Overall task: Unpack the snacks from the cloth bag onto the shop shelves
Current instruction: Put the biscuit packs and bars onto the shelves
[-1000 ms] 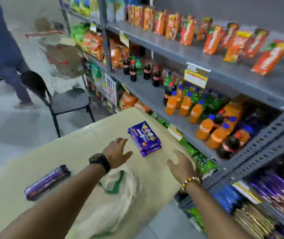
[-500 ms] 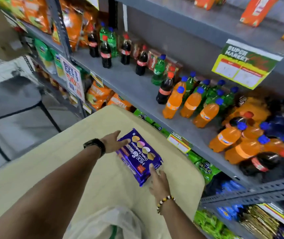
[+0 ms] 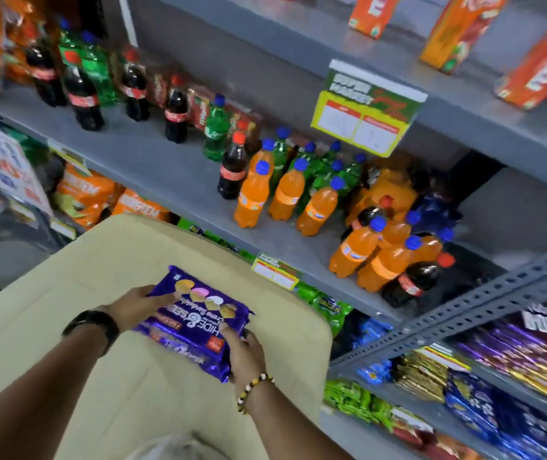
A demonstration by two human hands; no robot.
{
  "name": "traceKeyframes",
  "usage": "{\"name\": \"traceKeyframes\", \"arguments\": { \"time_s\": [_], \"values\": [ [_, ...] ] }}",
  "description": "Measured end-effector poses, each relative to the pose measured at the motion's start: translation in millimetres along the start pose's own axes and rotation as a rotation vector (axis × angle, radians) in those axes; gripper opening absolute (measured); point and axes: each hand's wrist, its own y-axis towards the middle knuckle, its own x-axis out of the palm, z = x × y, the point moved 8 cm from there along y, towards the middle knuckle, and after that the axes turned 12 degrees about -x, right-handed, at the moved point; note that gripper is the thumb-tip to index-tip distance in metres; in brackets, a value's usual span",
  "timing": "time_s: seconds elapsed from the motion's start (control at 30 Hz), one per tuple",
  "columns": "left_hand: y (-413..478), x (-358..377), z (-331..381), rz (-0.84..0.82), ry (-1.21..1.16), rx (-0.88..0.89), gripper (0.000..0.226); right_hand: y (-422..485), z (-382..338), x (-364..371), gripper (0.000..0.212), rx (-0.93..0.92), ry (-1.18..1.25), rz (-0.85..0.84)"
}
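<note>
A stack of purple biscuit packs (image 3: 199, 322) is held above the beige table (image 3: 106, 260) near its far right corner. My left hand (image 3: 136, 305), with a black watch on the wrist, grips the packs' left end. My right hand (image 3: 243, 351), with a bead bracelet, grips their near right corner. The white cloth bag (image 3: 172, 448) shows only as a sliver at the bottom edge, between my forearms. Grey metal shop shelves (image 3: 172, 180) stand right behind the table.
The middle shelf holds cola bottles (image 3: 83, 97), green bottles and orange soda bottles (image 3: 285, 194), with bare grey space at its front left. Orange juice cartons (image 3: 454, 31) stand on the top shelf. Purple and blue snack packs (image 3: 514, 356) fill the lower right shelves.
Both hands have closed on the purple packs and lifted them slightly off the table. The view has moved closer to the shelves, and the bag has slid almost out of view.
</note>
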Motion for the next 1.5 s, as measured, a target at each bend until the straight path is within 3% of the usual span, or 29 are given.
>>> {"name": "traceKeyframes", "arguments": {
  "time_s": [0.07,0.27,0.43,0.53,0.6,0.7,0.87,0.93,1.03,1.2,1.33,1.43,1.5],
  "values": [
    [-18,5,-2,0.022,-0.008,0.007,0.04,-11,-9,-11,0.085,0.0,-0.013,-0.011],
    [-128,32,38,0.117,0.008,0.131,0.032,-83,-97,-49,0.045,-0.179,-0.068,-0.08],
    [-254,70,101,0.227,0.064,0.263,0.043,-152,-202,-113,0.043,-0.405,-0.187,-0.05],
    [-332,110,145,0.308,0.088,0.333,0.034,-201,-275,-160,0.038,-0.548,-0.289,-0.03],
    [-385,144,175,0.38,0.112,0.371,0.032,-237,-326,-204,0.039,-0.628,-0.356,-0.029],
    [-450,205,218,0.415,0.15,0.418,0.055,-283,-392,-290,0.053,-0.72,-0.417,0.041],
    [-507,305,287,0.297,0.153,0.508,0.077,-341,-476,-416,0.056,-0.791,-0.474,0.137],
    [-526,346,315,0.249,0.166,0.563,0.071,-355,-503,-460,0.063,-0.795,-0.481,0.178],
    [-543,406,345,0.198,0.147,0.586,0.051,-357,-531,-516,0.072,-0.756,-0.401,0.21],
    [-537,482,387,0.05,0.132,0.549,0.052,-342,-562,-574,0.039,-0.673,-0.302,0.223],
    [-506,515,426,0.032,0.151,0.589,0.066,-301,-584,-599,0.064,-0.685,-0.366,0.33],
    [-424,524,468,0.122,0.225,0.59,0.103,-276,-588,-603,0.046,-0.669,-0.397,0.394],
    [-406,529,482,0.152,0.232,0.594,0.095,-262,-592,-602,0.033,-0.674,-0.463,0.433]
  ]
}}
